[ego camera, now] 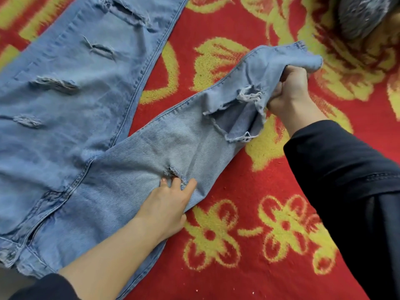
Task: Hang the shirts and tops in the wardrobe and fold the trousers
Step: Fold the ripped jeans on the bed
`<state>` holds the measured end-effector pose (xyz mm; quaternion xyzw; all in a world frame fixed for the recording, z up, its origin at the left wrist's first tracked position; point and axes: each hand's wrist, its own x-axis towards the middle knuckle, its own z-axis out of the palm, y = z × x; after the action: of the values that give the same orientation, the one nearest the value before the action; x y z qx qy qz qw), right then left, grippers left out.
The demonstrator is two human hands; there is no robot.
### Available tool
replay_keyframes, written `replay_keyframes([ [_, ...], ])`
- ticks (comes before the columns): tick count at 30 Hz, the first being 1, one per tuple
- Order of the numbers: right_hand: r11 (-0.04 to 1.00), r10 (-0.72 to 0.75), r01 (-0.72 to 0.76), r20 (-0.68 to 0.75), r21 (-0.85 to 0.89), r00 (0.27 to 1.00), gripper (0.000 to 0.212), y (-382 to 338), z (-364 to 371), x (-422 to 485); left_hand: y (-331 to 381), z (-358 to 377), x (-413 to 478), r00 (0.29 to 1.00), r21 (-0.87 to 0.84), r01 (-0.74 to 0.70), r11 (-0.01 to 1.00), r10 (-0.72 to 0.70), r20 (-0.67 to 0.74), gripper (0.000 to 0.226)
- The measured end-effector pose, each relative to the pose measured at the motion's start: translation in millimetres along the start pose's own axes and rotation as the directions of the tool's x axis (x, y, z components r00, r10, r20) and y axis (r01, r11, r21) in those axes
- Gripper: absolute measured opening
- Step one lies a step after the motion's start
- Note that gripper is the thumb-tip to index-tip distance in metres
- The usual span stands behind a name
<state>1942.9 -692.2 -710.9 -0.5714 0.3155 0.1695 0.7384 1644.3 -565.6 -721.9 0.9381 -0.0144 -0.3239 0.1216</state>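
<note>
Light blue ripped jeans [71, 109] lie spread on a red and yellow flowered blanket [249, 224]. One leg runs straight up the left side; the other leg angles to the right. My left hand [168, 204] presses flat on the thigh of the angled leg, fingers straight beside a small rip. My right hand [290, 89] grips the bunched lower end of that leg and holds it lifted off the blanket, the frayed hem sticking out above my fist.
A grey fuzzy object [363, 14] sits at the top right corner on the blanket. My dark sleeves fill the lower right and bottom left. The waistband of the jeans lies near the bottom left edge.
</note>
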Motion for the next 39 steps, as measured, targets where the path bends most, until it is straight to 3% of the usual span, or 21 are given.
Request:
replay_keyframes([
  [2,0.945,-0.16,0.113,-0.135,-0.308,0.978,0.017,-7.8,-2.2,-3.3,0.9,-0.5,-0.6,1.0,0.003,0.011,1.0,-0.011,0.019,0.066],
  [4,0.66,-0.461,0.227,-0.148,-0.716,0.875,0.011,-18.3,-2.4,-14.2,1.1,0.6,-2.0,1.0,-0.015,0.016,1.0,-0.016,0.026,0.066],
  [5,0.482,-0.585,0.266,-0.081,-0.834,0.807,0.013,-22.8,-2.1,-20.8,1.0,1.7,-3.2,0.999,-0.016,0.016,1.0,-0.016,0.035,0.068],
  [7,0.245,-0.637,0.299,0.08,-0.922,0.767,0.033,-27.9,-2.3,-30.4,1.0,4.6,-5.2,0.999,-0.016,0.012,1.0,-0.011,0.04,0.072],
  [9,0.287,-0.578,0.307,0.092,-0.907,0.811,0.037,-26.0,-5.3,-31.6,1.9,5.9,-7.4,0.999,-0.004,0.013,1.0,-0.012,0.047,0.077],
  [12,0.605,-0.26,0.149,-0.017,-0.782,0.965,0.035,-13.3,-15.2,-18.4,3.4,9.2,-11.1,0.998,-0.007,0.014,1.0,-0.013,0.061,0.082],
  [14,0.664,-0.094,0.038,-0.034,-0.747,0.995,0.047,-3.1,-16.8,-12.9,4.4,12.6,-13.3,0.997,-0.023,0.024,0.999,-0.022,0.074,0.085],
  [15,0.599,-0.07,0.021,-0.026,-0.8,0.997,0.07,1.8,-13.6,-12.5,5.0,13.2,-13.9,0.996,-0.033,0.03,0.999,-0.027,0.081,0.086],
  [16,0.474,-0.088,0.021,-0.024,-0.881,0.996,0.092,6.5,-9.9,-13.7,5.5,13.3,-14.1,0.996,-0.039,0.034,0.999,-0.031,0.084,0.086],
  [17,0.306,-0.126,0.027,-0.012,-0.952,0.992,0.099,11.3,-6.4,-16.8,5.9,13.7,-14.6,0.996,-0.04,0.037,0.999,-0.034,0.085,0.087],
  [18,0.142,-0.161,0.046,0.023,-0.989,0.987,0.09,18.0,-1.4,-21.5,6.8,13.5,-15.3,0.996,-0.039,0.036,0.999,-0.032,0.086,0.088],
  [19,0.056,-0.184,0.06,0.049,-0.997,0.982,0.069,22.8,3.5,-28.6,7.7,13.0,-16.5,0.996,-0.042,0.034,0.999,-0.03,0.086,0.089],
  [20,0.039,-0.214,0.078,0.068,-0.996,0.974,0.046,27.6,7.5,-34.3,8.0,12.7,-17.9,0.996,-0.055,0.032,0.998,-0.027,0.084,0.091],
  [23,0.049,-0.438,0.103,0.072,-0.993,0.896,0.019,28.8,11.0,-47.7,4.1,12.4,-23.3,0.999,-0.154,0.03,0.988,-0.024,0.042,0.095],
  [25,0.182,-0.588,0.184,0.043,-0.966,0.808,0.017,17.6,0.5,-49.6,-2.1,14.6,-32.1,0.999,-0.273,0.038,0.961,-0.044,-0.016,0.094],
  [27,0.376,-0.635,0.225,-0.073,-0.899,0.769,0.024,4.7,-17.2,-48.5,-9.5,25.5,-46.0,0.989,-0.355,0.028,0.934,-0.077,-0.125,0.095],
  [29,0.561,-0.569,0.199,-0.2,-0.804,0.798,0.008,5.1,-32.8,-50.9,-15.2,47.0,-62.5,0.979,-0.322,0.025,0.946,-0.088,-0.183,0.103],
  [32,0.749,-0.217,0.023,-0.213,-0.662,0.953,0.035,38.7,-42.5,-66.9,-11.1,83.7,-87.9,0.98,-0.219,0.078,0.973,-0.115,-0.163,0.11],
  [35,0.69,0.059,-0.143,-0.141,-0.71,0.988,0.031,78.0,-50.8,-89.7,-5.7,97.7,-102.8,0.972,-0.213,0.138,0.967,-0.174,-0.161,0.117],
  [37,0.604,0.046,-0.14,-0.141,-0.784,0.989,0.019,91.2,-54.8,-98.8,-9.3,98.7,-105.3,0.968,-0.198,0.174,0.965,-0.204,-0.147,0.12],
  [39,0.57,-0.063,-0.087,-0.15,-0.817,0.987,0.014,89.7,-54.5,-102.8,-15.4,86.2,-106.6,0.974,-0.209,0.175,0.962,-0.2,-0.107,0.115],
])
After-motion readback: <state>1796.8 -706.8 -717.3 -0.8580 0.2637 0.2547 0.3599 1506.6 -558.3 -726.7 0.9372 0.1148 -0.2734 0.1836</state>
